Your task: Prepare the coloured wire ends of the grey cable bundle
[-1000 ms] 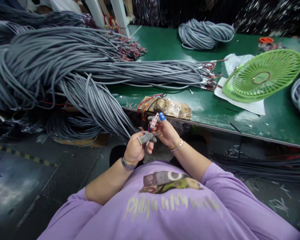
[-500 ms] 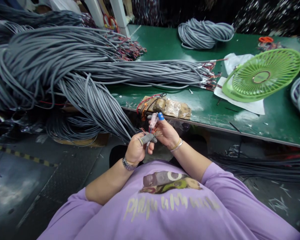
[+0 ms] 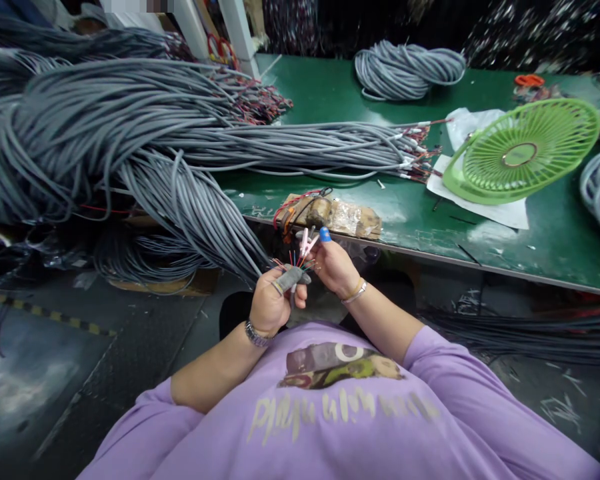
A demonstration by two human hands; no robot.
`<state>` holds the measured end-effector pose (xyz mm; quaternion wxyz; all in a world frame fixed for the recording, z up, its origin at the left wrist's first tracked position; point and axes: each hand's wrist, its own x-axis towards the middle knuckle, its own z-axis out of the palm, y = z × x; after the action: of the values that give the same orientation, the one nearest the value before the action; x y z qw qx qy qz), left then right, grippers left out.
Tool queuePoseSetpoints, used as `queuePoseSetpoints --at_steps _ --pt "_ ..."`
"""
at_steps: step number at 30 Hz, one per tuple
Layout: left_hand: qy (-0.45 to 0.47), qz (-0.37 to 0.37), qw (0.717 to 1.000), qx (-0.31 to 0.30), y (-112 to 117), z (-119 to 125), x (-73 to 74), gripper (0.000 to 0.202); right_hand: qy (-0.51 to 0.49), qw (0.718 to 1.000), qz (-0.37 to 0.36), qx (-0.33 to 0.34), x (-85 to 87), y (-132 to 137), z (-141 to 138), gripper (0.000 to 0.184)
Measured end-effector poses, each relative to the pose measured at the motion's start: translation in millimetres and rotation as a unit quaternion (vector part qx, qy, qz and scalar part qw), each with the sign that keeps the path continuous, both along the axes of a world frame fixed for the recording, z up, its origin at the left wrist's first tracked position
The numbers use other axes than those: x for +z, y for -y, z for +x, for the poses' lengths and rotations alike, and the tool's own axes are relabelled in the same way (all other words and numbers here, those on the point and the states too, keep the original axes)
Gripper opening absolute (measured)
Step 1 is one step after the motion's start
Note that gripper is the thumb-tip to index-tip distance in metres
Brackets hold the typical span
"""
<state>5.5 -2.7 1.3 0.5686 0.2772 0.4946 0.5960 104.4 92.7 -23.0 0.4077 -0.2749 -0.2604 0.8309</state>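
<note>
My left hand (image 3: 270, 303), its thumb in a grey cover, is closed around the end of a grey cable. Thin coloured wires (image 3: 294, 259) fan out above that thumb. Close by on the right, my right hand (image 3: 339, 268) wears a blue finger cover (image 3: 325, 234) and has its fingers closed on a small pinkish-white two-pronged tool (image 3: 307, 244). Its prongs point up and stand apart, right beside the wires. Whether the tool touches a wire, I cannot tell. The fingers hide most of its lower part.
Large bundles of grey cable (image 3: 120, 100) cover the left side of the green table (image 3: 320, 80). A taped cardboard piece (image 3: 347, 217) lies at its front edge. Farther right stand a green fan (image 3: 530, 150) and a coiled cable (image 3: 407, 70); orange-handled scissors (image 3: 529, 81) lie behind.
The tool's prongs, close together before, have spread apart. The coloured wires now show more clearly, fanned out above the left thumb. Both hands have stayed almost in place.
</note>
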Motion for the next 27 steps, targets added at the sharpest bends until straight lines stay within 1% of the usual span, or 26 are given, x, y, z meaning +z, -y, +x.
queuePoseSetpoints --at_steps 2,3,6,8,10,13,17,20,23,25,27 --pt "0.009 0.001 1.000 0.005 -2.0 0.7 -1.5 0.032 0.001 1.000 0.008 -0.007 -3.4 -0.7 -1.7 0.046" --pt "0.013 0.000 1.000 0.006 -2.8 1.0 -2.4 0.032 0.000 1.000 0.004 0.001 -4.0 -1.3 -2.4 0.048" --pt "0.019 -0.001 1.000 0.011 -4.5 1.6 -5.5 0.033 -0.010 0.999 -0.031 0.043 -2.2 -3.5 -3.7 0.051" --pt "0.021 0.000 1.000 0.007 -4.9 1.8 -7.6 0.033 -0.016 0.996 -0.058 0.060 0.2 -4.8 -4.4 0.051" --pt "0.022 -0.001 1.000 0.004 -5.0 1.9 -9.7 0.032 -0.022 0.996 -0.074 0.053 2.1 -5.6 -5.8 0.051" --pt "0.019 -0.006 1.000 0.003 -5.1 1.9 -12.6 0.031 -0.032 0.996 -0.084 0.025 2.8 -5.5 -9.4 0.049" --pt "0.016 -0.009 1.000 0.002 -5.0 1.7 -15.2 0.030 -0.039 0.995 -0.087 0.013 -0.8 -4.8 -12.1 0.049" --pt "0.010 -0.004 1.000 0.003 -2.4 1.5 -15.0 0.030 -0.047 0.994 -0.091 0.027 -3.7 -4.7 -9.2 0.054" --pt "0.002 -0.004 1.000 0.003 2.8 1.6 -12.6 0.030 -0.051 0.994 -0.085 0.053 -1.6 -4.2 -3.6 0.059" --pt "0.000 -0.005 1.000 0.005 6.0 2.0 -10.1 0.031 -0.055 0.993 -0.081 0.070 2.5 -3.0 0.2 0.056" --pt "0.003 -0.006 1.000 0.013 7.6 2.4 -7.8 0.032 -0.057 0.993 -0.077 0.072 6.8 -1.3 3.1 0.047"
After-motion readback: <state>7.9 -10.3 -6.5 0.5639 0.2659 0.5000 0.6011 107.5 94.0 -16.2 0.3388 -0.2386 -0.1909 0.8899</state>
